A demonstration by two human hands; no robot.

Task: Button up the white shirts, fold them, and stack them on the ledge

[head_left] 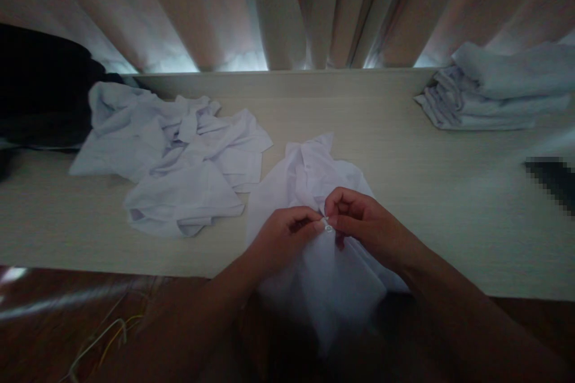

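**Both hands pinch a shirt's button at the table's near edge**

Pinching from both sides, the left hand (283, 233) and the right hand (363, 224) meet at a small pale button (329, 228) on the front of a white shirt (314, 179). Each hand is clenched on the fabric beside it, fingertips nearly touching. The shirt lies at about 6 o'clock on the pale table (426, 191), its lower part hanging over the near edge.

A crumpled heap of white garments (179, 161) sits at about 10 o'clock, near the shirt but apart from it. A folded stack (494, 93) rests at 2 o'clock, well apart, against closed curtains (278, 6). A dark bundle (40, 90) lies at far 9 o'clock.

Dim light is the likely trouble: the button is small and pale on white cloth, so fingers could lose it. The overhanging cloth could also drag the shirt off the table.

No brand, label or writing can be read anywhere.
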